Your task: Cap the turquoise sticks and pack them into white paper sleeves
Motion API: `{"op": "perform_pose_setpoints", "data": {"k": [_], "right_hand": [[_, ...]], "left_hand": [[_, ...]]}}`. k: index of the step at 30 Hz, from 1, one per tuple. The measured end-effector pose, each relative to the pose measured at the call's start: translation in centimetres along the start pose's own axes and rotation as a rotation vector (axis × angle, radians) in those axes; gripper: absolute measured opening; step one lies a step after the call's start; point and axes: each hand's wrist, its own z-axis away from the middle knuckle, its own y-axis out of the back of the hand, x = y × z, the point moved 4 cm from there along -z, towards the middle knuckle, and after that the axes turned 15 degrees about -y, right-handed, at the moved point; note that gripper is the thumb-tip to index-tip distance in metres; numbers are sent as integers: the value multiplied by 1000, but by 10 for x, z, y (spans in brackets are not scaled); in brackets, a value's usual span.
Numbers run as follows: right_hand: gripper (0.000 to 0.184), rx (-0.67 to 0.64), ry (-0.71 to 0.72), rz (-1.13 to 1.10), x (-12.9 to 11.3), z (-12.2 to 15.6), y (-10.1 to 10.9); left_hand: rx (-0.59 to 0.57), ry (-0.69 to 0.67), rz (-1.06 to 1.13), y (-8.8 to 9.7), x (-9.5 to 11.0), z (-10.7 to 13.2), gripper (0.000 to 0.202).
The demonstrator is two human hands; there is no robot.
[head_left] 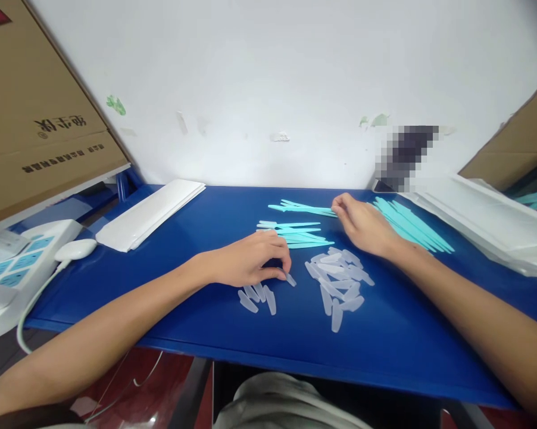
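My left hand [255,259] pinches a small translucent plastic cap [291,279] between thumb and finger, low over the blue table. Several loose caps [265,298] lie just below it. Behind the fingers is a bunch of thin turquoise sticks shaped like eyebrow razors [304,238], partly hidden by the hand. Farther back, my right hand [362,223] has its fingertips closed on the right end of turquoise sticks [302,207]; how many it grips cannot be seen. Between my forearms lies a bigger heap of translucent caps [339,277]. More turquoise sticks [414,226] are piled beside my right wrist.
A white folded packet [150,214] rests on the left of the blue table [197,322]. Farther left are a power strip [22,262] with a white cable and a cardboard box [49,119]. White trays [487,220] stand at right, and a wall closes off the back.
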Motion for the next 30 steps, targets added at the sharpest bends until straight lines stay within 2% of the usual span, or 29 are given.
{"op": "perform_pose_setpoints", "data": {"k": [2, 3, 7, 8, 10, 14, 27, 30], "right_hand": [[24, -12, -21, -2, 0, 0, 1], [24, -21, -28, -6, -1, 0, 2], [23, -36, -22, -36, -4, 2, 6], [23, -32, -15, -43, -5, 2, 6], [22, -24, -3, -52, -6, 3, 7], [22, -24, 15, -61, -9, 4, 7], [24, 30, 97, 103, -28, 12, 16], [26, 40, 143, 100, -35, 16, 15]], "left_hand": [[40, 10, 15, 4, -5, 2, 11], [100, 22, 6, 8, -9, 5, 12], [537, 139, -149, 29, -40, 26, 19], [624, 173, -196, 33, -49, 32, 21], [709, 232, -261, 35, -64, 43, 21], [716, 290, -272, 34, -79, 49, 19], [698, 229, -276, 28, -70, 41, 20], [642, 185, -297, 25, -66, 37, 19]]}}
